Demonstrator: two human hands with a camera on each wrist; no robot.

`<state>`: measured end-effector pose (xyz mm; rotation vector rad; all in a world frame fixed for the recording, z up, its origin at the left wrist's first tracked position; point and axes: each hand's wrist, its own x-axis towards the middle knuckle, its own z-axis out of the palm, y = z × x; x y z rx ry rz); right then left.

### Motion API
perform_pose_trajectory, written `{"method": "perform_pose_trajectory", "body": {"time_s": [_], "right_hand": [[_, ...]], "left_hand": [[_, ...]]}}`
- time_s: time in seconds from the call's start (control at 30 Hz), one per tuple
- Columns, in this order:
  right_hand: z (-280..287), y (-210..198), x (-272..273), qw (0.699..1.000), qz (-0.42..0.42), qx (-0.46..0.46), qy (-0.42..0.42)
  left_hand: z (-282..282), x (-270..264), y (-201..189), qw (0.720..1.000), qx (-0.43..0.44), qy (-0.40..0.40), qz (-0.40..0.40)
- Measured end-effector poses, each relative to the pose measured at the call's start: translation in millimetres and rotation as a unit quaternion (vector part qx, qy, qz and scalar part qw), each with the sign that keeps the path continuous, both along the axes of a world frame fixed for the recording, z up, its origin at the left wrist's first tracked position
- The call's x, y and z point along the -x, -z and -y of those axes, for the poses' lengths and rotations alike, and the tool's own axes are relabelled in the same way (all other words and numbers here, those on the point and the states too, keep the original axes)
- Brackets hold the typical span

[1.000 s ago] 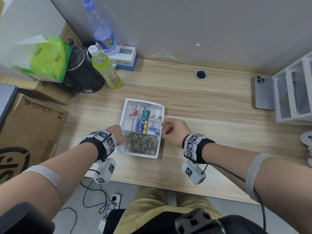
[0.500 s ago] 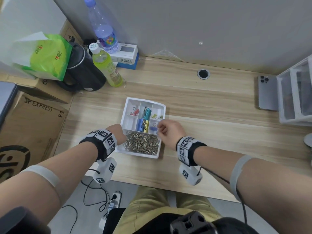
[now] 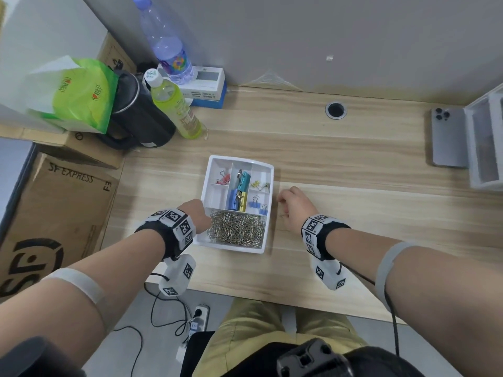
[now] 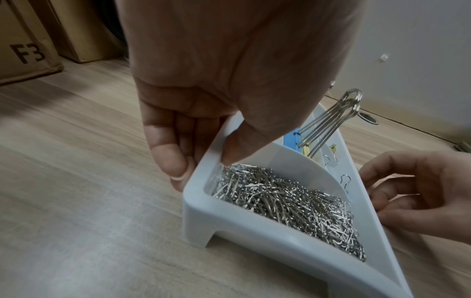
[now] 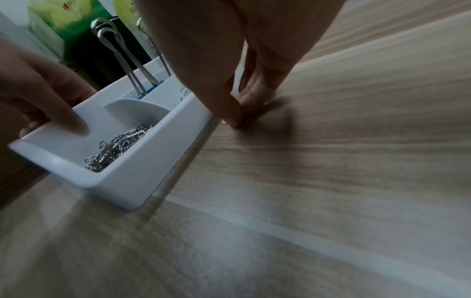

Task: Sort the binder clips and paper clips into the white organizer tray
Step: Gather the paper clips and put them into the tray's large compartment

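Paper clips (image 3: 236,228) fill the near part of the white tray (image 3: 268,170), and binder clips (image 3: 239,192) sit in the small parts behind them. Half a second ago the right hand (image 3: 293,204) was over the tray's right side, by the small blue clips. Now it is off the tray and down on the desk (image 3: 353,164) just beside the right wall. I think it dropped something in and came back for a stray one, so the sorting looks nearly done.

A tiny silver paper clip seems to lie on the desk by that hand, touching or almost touching it. The right fingertips (image 5: 233,119) are curled down and pressed close together on the wood. They look like they are pinching something small, but the wrist view is too blurry to tell what.

The left hand (image 3: 194,213) has stayed at the tray's left wall. Its thumb is inside, touching the paper clips, and its fingers (image 4: 168,157) are outside, so it pinches the wall and keeps the tray from sliding.
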<state>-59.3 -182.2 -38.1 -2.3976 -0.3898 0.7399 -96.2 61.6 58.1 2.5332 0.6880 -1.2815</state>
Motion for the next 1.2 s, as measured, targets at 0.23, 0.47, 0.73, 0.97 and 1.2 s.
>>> {"method": "perform_pose_trajectory", "body": {"time_s": [0.23, 0.47, 0.73, 0.97, 1.2], "right_hand": [[-1.5, -34.3, -0.7, 0.990, -0.051, -0.112, 0.062], [-26.1, -58.2, 9.0, 0.976, -0.138, -0.171, 0.002], [25.1, -56.7, -56.6, 0.998, 0.025, -0.009, 0.061], [56.0, -47.9, -83.4, 0.991, -0.016, 0.136, -0.003], [67.8, -48.5, -113.7, 0.970, -0.049, 0.238, -0.011]], "left_hand": [[0.2, -3.6, -2.9, 1.000, 0.009, 0.001, -0.006], [12.2, -12.8, -2.3, 1.000, 0.020, 0.006, -0.003], [21.9, -32.4, -0.1, 0.996, 0.012, 0.086, -0.002], [34.2, -77.3, 3.9, 0.975, -0.004, 0.223, 0.005], [34.5, -144.3, 11.5, 0.980, -0.056, 0.110, 0.154]]}}
